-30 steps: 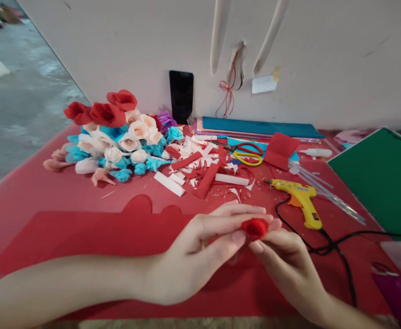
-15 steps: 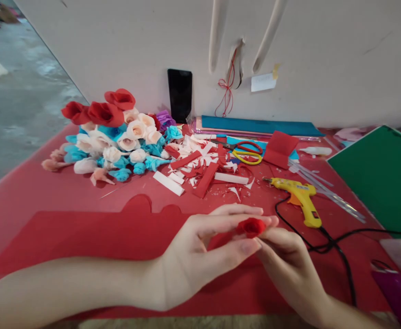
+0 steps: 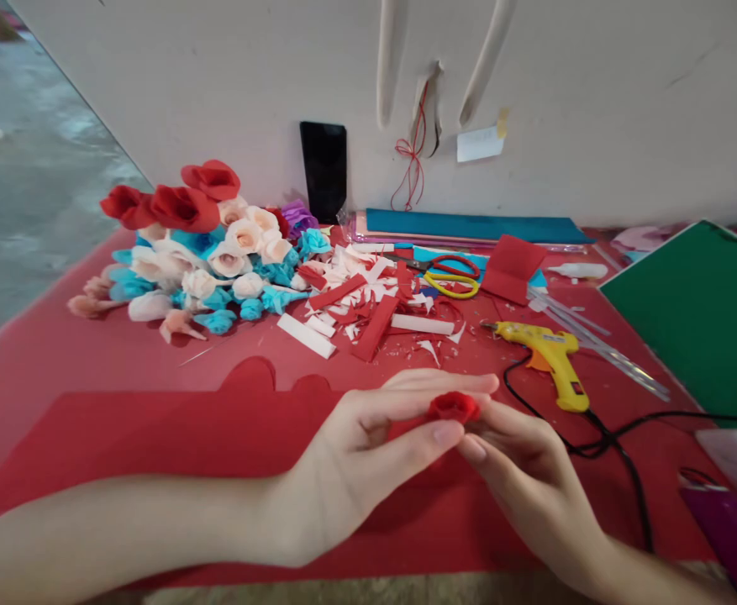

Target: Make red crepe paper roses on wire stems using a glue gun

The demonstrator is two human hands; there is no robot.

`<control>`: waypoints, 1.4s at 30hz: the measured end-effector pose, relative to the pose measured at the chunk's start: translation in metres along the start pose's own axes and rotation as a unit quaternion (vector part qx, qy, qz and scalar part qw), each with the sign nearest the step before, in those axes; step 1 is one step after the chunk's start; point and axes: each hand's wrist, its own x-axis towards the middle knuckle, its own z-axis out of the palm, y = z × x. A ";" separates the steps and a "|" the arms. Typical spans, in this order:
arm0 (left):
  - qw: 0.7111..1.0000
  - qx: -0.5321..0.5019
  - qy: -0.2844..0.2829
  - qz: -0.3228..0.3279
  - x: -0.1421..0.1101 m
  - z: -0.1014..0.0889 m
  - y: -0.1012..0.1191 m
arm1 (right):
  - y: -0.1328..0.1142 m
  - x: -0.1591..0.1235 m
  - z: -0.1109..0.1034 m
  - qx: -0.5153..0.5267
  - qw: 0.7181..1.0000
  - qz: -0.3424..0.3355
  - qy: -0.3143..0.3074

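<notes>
A small red paper flower, rolled with an open cup at its top, sits between my two hands. My left hand pinches it from the left, thumb in front and fingers behind. From the right, my right hand grips the same flower with thumb and fingertips; its lower part is hidden by the fingers. Under my hands lies a red paper sheet, and red rounded petal pieces rest at its far edge.
Paper flowers are heaped at the back left. Paper scraps and scissors lie mid-table. A yellow glue gun with a black cord, clear glue sticks and a green board are on the right. A phone leans on the wall.
The flower has shifted slightly left and up with my hands. My right thumb and fingers have moved around its side. The whole view has shifted a little.
</notes>
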 end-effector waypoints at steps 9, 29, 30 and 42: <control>0.997 -0.049 -0.010 -0.057 -0.003 0.000 -0.008 | -0.009 -0.002 -0.002 -0.074 0.997 0.025 0.012; 0.798 0.445 -0.251 0.319 0.022 -0.036 0.012 | -0.033 0.007 -0.030 -0.159 0.940 0.218 -0.210; 0.794 0.452 -0.245 0.323 0.022 -0.037 0.012 | -0.033 0.007 -0.030 -0.158 0.942 0.212 -0.210; 0.759 0.494 -0.189 0.380 0.019 -0.036 0.013 | -0.029 -0.003 -0.025 -0.161 0.964 0.151 -0.148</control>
